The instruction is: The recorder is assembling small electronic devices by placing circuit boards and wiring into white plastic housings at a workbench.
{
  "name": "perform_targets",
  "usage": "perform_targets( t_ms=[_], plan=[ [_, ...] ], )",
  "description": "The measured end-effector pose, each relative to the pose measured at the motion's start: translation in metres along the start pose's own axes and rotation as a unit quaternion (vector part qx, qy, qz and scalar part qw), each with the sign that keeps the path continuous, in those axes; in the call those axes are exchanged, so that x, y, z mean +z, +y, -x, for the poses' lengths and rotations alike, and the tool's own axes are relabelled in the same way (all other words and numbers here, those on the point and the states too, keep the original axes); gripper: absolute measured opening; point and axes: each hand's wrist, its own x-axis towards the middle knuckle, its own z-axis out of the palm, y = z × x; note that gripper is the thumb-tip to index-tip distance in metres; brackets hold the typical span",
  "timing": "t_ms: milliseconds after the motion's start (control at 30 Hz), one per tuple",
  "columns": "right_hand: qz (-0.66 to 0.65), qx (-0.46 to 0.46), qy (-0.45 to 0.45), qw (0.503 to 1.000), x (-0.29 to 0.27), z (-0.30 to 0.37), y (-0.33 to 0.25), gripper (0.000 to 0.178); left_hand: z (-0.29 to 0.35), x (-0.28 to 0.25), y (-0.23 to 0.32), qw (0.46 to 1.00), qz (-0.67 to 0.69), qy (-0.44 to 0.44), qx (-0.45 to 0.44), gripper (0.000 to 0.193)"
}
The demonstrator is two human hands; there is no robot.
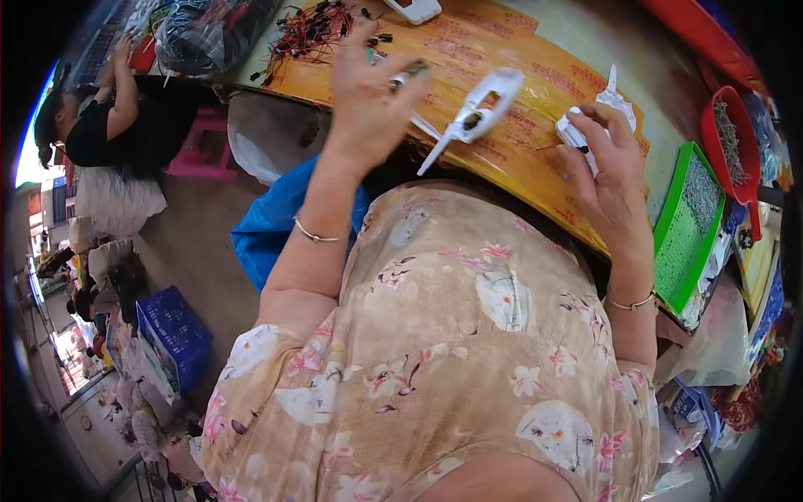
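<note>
My left hand point(368, 109) is raised over the near edge of the table, its fingers smeared by motion. A small dark and pale spot shows at its fingers, too blurred to tell whether it is a held part. Just beyond lies a tangle of red and black wires point(322, 29) with small black connectors. My right hand point(611, 163) pinches a white plastic piece point(577, 130) with a small black bit on it. Between the hands, a white plastic shell point(485, 105) with a ring-shaped body and narrow stem lies at the edge, a small dark part inside its opening.
Beyond my right hand lies another white piece point(616, 100); a white shell point(416, 8) is at the far edge. At right are a green tray point(669, 259) of small metal parts and a red scoop point(755, 188) of screws or pins. A person point(109, 125) sits at left.
</note>
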Motion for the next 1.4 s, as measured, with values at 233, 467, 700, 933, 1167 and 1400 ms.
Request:
perform_targets(
  t_ms=[233,467,700,933,1167,1400],
  plan=[
    [-0.112,0.009,-0.001,0.994,0.027,0.005,-0.01,0.029,0.02,-0.006,-0.039,0.983,0.008,-0.061,-0.174,0.03],
    [-0.086,0.012,0.041,0.995,0.036,0.008,-0.01,0.027,0.016,0.003,-0.026,0.965,0.186,0.004,-0.185,0.021],
    [0.05,-0.071,0.052,0.995,0.037,-0.004,-0.032,0.034,0.008,0.008,-0.021,0.955,0.217,-0.077,-0.187,0.019],
    [0.062,-0.016,-0.051,0.997,0.069,-0.02,-0.021,0.046,0.024,0.023,-0.012,0.93,0.345,-0.023,-0.122,0.021],
    [-0.151,-0.058,0.03,0.986,0.063,-0.017,-0.042,0.042,0.018,-0.013,0.008,0.896,0.408,0.123,-0.126,0.023],
    [-0.221,-0.1,0.039,0.969,0.044,-0.039,-0.061,0.046,0.034,-0.156,-0.036,0.978,0.113,0.149,-0.092,0.026]
  ],
)
